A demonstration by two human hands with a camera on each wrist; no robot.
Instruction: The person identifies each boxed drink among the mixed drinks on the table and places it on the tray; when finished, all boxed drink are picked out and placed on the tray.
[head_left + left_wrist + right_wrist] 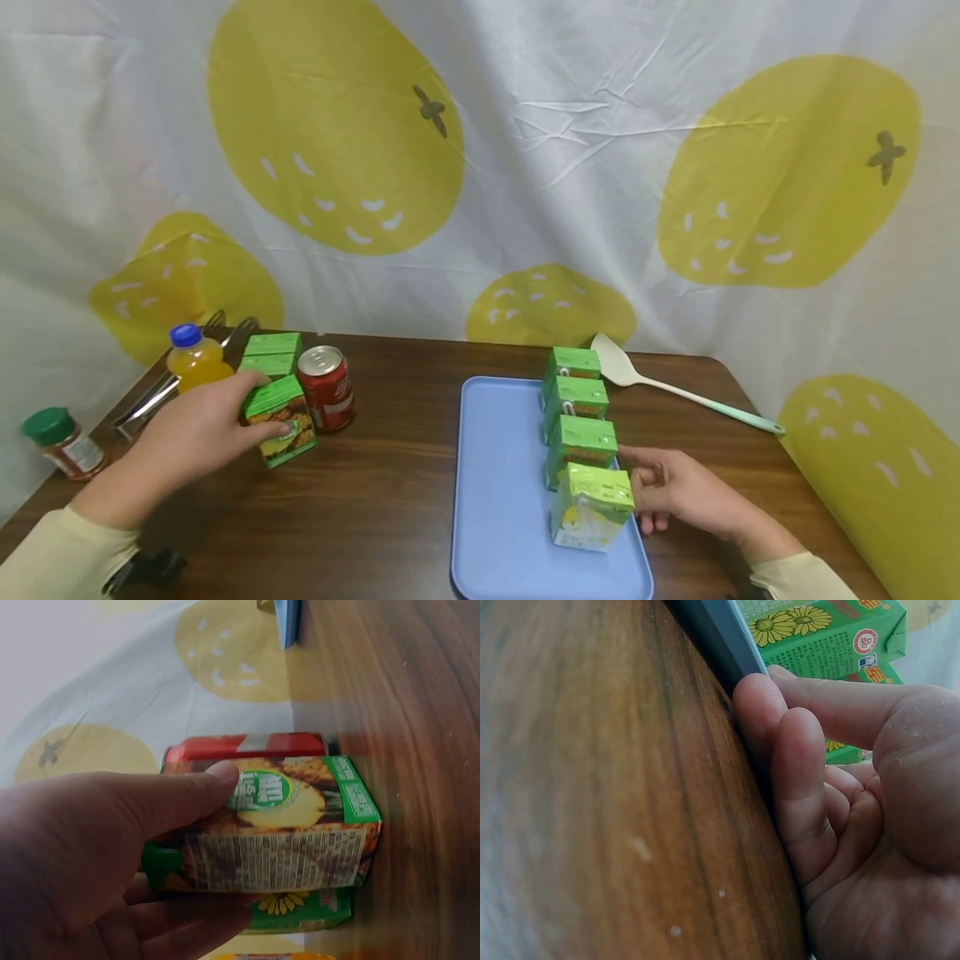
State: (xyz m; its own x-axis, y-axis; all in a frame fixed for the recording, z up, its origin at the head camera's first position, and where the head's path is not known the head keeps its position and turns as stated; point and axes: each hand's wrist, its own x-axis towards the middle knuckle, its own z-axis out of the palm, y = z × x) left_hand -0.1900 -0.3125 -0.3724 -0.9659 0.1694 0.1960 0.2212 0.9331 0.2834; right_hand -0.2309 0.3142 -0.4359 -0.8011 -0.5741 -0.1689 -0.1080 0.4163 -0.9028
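My left hand (pixel 198 421) pinches a green drink carton (pixel 277 859) with pineapple pictures, thumb on its front face and fingers behind. The carton tilts slightly, close over the table, and a red soda can (pixel 327 396) stands right beside it. Just behind are more green cartons (pixel 270 343), partly covered by the hand. On the right, my right hand (pixel 686 492) grips the side rim of a blue tray (pixel 491 492) between thumb and fingers. Along that side of the tray stands a row of green cartons (pixel 583 437), with a paler yellow-green carton (pixel 592 512) nearest me.
An orange drink bottle (pixel 197 360) with a blue cap and metal tongs (pixel 146 404) are at the back left. A green-lidded spice jar (pixel 67 442) stands at the left edge. Behind the tray lies a white spatula (pixel 675 390). A lemon-print curtain (pixel 547 167) borders the table.
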